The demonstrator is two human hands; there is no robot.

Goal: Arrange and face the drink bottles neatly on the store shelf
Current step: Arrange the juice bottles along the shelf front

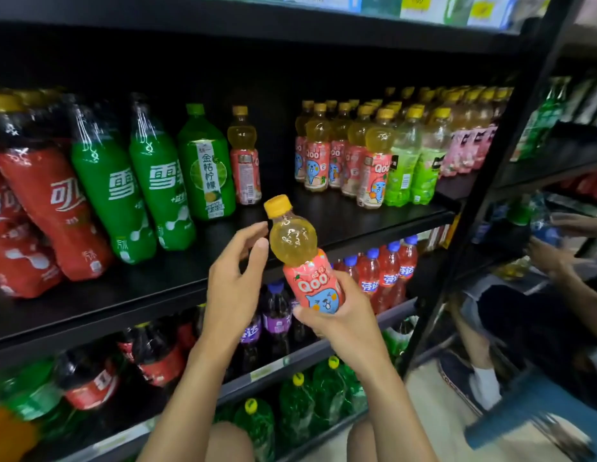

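My right hand (337, 320) grips the lower part of a small Qoo bottle (298, 251) with a yellow cap and pink label, held tilted in front of the black shelf (357, 215). My left hand (235, 281) hovers beside the bottle's neck, fingers spread, apparently just apart from it. On the shelf a single Qoo bottle (244, 158) stands with its label turned away. A group of Qoo bottles (340, 155) stands to the right, beside green-label bottles (412, 165) and pink-label bottles (467, 145).
Red cola packs (40, 208), green Sprite bottles (134, 185) and a green lime drink (207, 168) fill the shelf's left. Lower shelves hold red, purple and green bottles. Another person (550, 261) crouches at the right by the neighbouring rack, holding a blue bottle.
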